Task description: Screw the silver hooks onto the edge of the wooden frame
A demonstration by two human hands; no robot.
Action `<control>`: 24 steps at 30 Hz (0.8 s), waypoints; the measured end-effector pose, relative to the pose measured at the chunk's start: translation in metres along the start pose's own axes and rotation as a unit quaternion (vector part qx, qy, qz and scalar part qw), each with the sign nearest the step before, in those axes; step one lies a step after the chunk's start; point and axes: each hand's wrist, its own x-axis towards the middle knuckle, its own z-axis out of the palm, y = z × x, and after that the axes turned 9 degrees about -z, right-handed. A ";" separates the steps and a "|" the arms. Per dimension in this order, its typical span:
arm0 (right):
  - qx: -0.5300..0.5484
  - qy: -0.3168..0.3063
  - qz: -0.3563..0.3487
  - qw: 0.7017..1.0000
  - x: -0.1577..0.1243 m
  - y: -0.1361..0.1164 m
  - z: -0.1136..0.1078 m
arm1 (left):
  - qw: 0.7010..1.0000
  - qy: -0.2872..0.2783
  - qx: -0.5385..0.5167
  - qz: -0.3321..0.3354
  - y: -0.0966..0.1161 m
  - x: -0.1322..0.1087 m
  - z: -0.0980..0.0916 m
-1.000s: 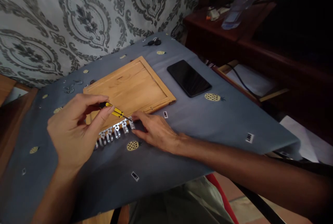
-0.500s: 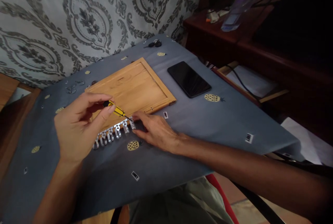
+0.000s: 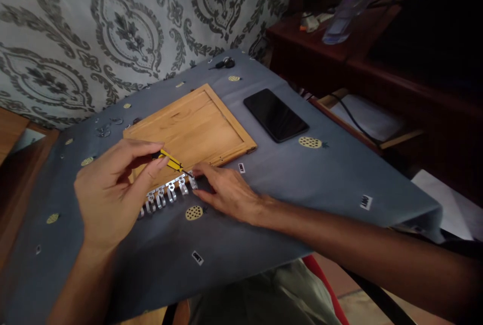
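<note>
A wooden panel [image 3: 196,126] lies flat on a grey-blue patterned cloth [image 3: 287,184]. Along its near edge runs a metal strip of hooks [image 3: 168,194]. My left hand [image 3: 113,191] pinches a small yellow-and-black screwdriver [image 3: 170,162], whose tip points at the right end of the strip. There my right hand [image 3: 226,189] rests on the cloth, its fingertips pressed against the end of the strip.
A black phone [image 3: 275,113] lies on the cloth to the right of the panel. A small dark object [image 3: 223,63] sits near the far edge by the patterned wall. Dark wooden furniture [image 3: 339,53] with a plastic bottle [image 3: 347,8] stands at right.
My left hand has shifted slightly with the screwdriver, its fingers turning the handle. My right hand stays at the strip's end. The view has moved a little.
</note>
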 end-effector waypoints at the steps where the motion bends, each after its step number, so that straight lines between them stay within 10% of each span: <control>1: 0.000 0.000 -0.002 1.000 0.000 0.000 0.000 | 1.000 -0.009 0.001 0.008 0.001 0.000 -0.001; 24: -0.008 0.000 0.001 1.000 0.000 0.001 0.002 | 0.998 -0.010 0.028 0.061 -0.001 0.002 -0.003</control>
